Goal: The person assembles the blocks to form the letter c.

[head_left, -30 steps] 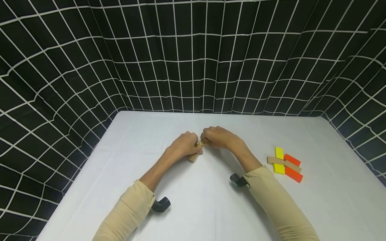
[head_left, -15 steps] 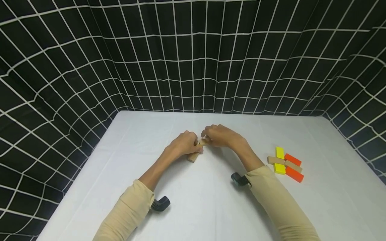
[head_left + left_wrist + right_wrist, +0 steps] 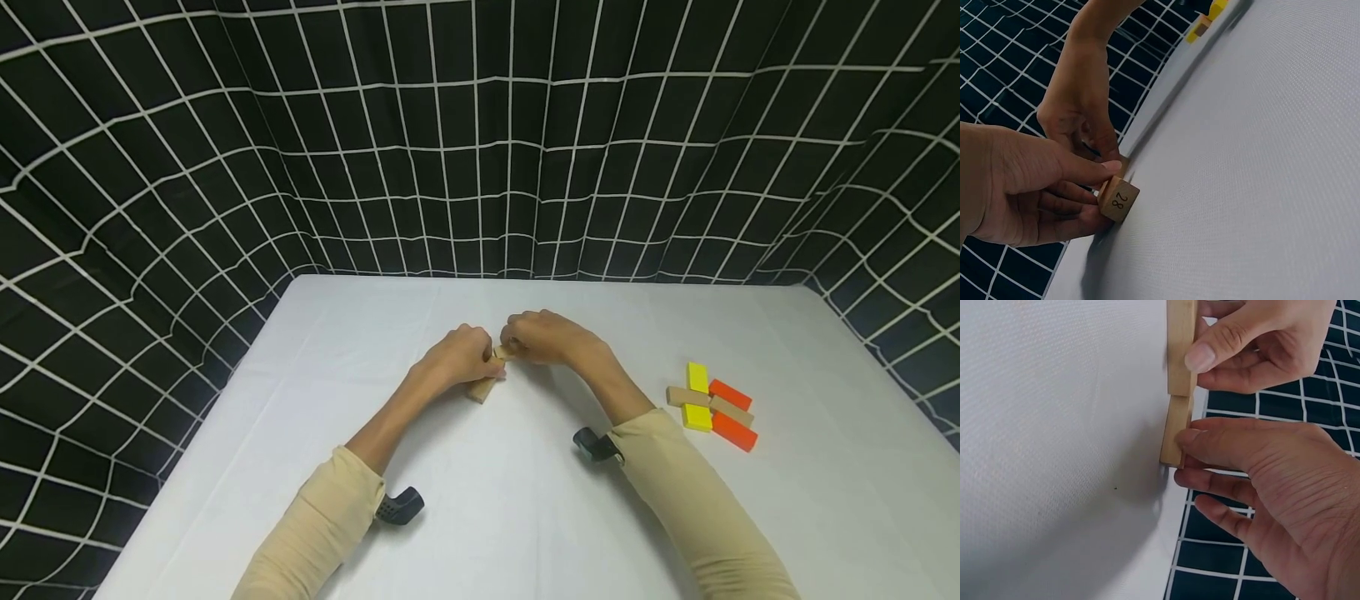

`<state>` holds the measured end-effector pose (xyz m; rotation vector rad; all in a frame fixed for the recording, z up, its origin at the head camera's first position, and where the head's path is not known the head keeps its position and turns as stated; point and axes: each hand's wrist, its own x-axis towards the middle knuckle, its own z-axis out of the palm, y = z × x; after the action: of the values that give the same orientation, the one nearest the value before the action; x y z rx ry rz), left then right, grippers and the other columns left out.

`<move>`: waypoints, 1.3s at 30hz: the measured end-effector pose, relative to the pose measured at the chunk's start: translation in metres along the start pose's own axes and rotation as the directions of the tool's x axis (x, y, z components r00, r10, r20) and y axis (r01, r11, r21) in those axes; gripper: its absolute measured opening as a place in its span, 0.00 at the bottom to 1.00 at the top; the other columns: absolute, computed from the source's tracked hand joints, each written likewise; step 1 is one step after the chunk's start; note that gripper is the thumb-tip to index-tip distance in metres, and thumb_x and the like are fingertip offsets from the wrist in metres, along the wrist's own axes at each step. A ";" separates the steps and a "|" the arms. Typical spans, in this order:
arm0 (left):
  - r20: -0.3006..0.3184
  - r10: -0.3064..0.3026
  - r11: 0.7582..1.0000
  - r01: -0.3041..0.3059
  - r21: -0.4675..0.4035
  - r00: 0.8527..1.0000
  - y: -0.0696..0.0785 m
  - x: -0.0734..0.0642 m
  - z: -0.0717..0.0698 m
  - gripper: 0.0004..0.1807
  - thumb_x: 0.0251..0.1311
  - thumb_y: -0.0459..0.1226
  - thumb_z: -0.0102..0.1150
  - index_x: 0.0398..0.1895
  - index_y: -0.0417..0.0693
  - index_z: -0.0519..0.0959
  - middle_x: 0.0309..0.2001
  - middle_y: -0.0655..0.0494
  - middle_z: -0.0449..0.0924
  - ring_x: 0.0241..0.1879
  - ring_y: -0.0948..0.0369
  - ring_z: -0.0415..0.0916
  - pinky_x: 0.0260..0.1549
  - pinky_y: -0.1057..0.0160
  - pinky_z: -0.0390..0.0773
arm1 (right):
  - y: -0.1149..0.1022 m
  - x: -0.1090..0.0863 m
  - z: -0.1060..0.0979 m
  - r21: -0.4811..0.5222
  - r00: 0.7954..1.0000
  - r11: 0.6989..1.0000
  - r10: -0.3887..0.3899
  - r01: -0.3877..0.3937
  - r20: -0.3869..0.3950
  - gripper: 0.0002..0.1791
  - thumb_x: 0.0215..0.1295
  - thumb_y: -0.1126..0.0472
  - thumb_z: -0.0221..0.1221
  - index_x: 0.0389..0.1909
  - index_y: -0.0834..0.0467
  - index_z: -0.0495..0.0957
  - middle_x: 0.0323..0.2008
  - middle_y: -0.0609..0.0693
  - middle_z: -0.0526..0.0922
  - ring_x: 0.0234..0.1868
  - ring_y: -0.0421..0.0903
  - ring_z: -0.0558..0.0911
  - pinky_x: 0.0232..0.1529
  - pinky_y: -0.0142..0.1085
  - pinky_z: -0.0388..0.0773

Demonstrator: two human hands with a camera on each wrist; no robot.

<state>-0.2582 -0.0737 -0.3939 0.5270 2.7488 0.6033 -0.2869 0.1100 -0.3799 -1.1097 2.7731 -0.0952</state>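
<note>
Near the middle of the table, my left hand (image 3: 461, 357) pinches a plain wooden block (image 3: 482, 390) between thumb and fingers. In the left wrist view the near end of this wooden block (image 3: 1120, 201) bears the number 28. Just to its right, my right hand (image 3: 547, 337) pinches a second wooden block, partly covered by the fingers. The right wrist view shows the second block (image 3: 1175, 422) with its end against the end of the first block (image 3: 1181, 344), the two at a slight angle. Both blocks lie low at the white tabletop.
On the right of the white table (image 3: 525, 517) lies a group of blocks: yellow blocks (image 3: 697, 417), orange-red blocks (image 3: 733, 432) and wooden blocks (image 3: 686, 397), some crossing over others. A black curtain with a white grid (image 3: 480, 167) surrounds the table's back and sides.
My right hand's fingers lifted and loosened about half a second ago and are now curled in again at the second block. My left hand stays on the first block.
</note>
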 end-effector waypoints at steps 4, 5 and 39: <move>0.000 0.001 1.000 -0.001 -0.001 1.000 0.000 -0.001 0.000 0.19 0.65 0.45 0.72 0.21 0.44 0.80 0.18 0.60 0.73 0.18 0.67 0.66 0.16 0.72 0.62 | 0.000 0.001 0.000 0.005 1.000 1.000 0.005 -0.005 0.000 0.09 0.74 0.66 0.60 0.48 0.56 0.88 0.40 0.48 0.86 0.38 0.44 0.77 0.50 0.41 0.82; -0.002 0.001 1.000 -0.001 -0.001 1.000 0.000 -0.002 -0.001 0.19 0.65 0.45 0.72 0.21 0.44 0.80 0.18 0.60 0.73 0.18 0.67 0.66 0.16 0.71 0.62 | 0.000 0.001 0.000 0.006 1.000 1.000 0.006 -0.006 0.001 0.10 0.74 0.66 0.60 0.48 0.56 0.88 0.40 0.48 0.87 0.38 0.44 0.77 0.50 0.41 0.82; 0.173 0.372 0.891 -0.403 0.210 0.912 -0.044 -0.012 -0.017 0.41 0.77 0.59 0.49 0.85 0.55 0.52 0.85 0.57 0.53 0.87 0.52 0.39 0.85 0.40 0.35 | 0.029 -0.081 -0.029 0.053 0.983 0.984 0.173 -0.171 -0.057 0.31 0.74 0.60 0.61 0.76 0.59 0.68 0.75 0.61 0.72 0.77 0.63 0.69 0.78 0.61 0.66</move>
<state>-0.2661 -0.1222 -0.3963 1.1522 2.6194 0.2989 -0.2533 0.1867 -0.3450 -0.8656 2.8912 -0.1777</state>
